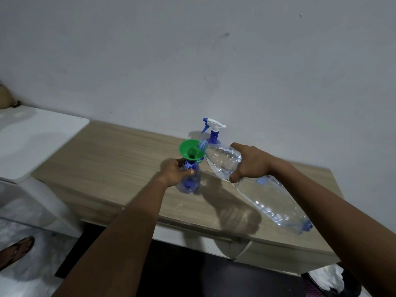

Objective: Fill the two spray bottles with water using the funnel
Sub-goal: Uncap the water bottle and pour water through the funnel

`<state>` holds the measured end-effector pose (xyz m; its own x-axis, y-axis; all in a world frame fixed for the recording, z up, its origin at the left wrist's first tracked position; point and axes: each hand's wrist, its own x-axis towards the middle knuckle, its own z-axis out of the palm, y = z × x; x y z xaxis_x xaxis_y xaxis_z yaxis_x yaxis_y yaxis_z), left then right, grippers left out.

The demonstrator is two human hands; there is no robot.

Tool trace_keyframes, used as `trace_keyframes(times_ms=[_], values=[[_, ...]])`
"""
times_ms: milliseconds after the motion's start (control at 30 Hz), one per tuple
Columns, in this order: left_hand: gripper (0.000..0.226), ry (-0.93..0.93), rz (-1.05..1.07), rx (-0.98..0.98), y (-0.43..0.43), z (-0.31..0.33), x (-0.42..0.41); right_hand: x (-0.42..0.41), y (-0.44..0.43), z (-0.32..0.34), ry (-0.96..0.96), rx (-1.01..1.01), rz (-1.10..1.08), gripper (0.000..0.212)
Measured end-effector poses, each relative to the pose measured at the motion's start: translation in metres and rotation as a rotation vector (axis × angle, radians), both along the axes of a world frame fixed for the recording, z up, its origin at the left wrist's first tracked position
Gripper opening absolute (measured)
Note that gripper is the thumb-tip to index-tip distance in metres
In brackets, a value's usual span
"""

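Observation:
A blue spray bottle [189, 182] without its sprayer stands on the wooden table [111, 159], and my left hand [176, 171] grips its shoulder. A green funnel [190, 151] sits in its neck. My right hand [249, 162] holds a large clear water bottle [263, 191] tilted down to the left, its open mouth over the funnel's right rim. A second blue spray bottle [213, 132] with a white and blue trigger head stands behind, near the wall.
A white surface [36, 136] adjoins the table's left end. The grey wall [214, 61] rises right behind the table. A foot in a sandal [18, 249] is on the floor at the lower left. White cloth [331, 277] lies at the lower right.

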<state>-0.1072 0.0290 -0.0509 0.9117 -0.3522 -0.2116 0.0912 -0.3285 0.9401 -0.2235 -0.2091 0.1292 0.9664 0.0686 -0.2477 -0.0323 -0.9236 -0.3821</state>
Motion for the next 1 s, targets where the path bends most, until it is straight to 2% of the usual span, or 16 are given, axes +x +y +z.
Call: trace_keyframes(times_ms=[1000], values=[[0.078,0.005,-0.002,-0.009,-0.0005,0.0005,0.0030,0.0039,-0.0057,0.0014,0.051,-0.023,0.048,0.058]])
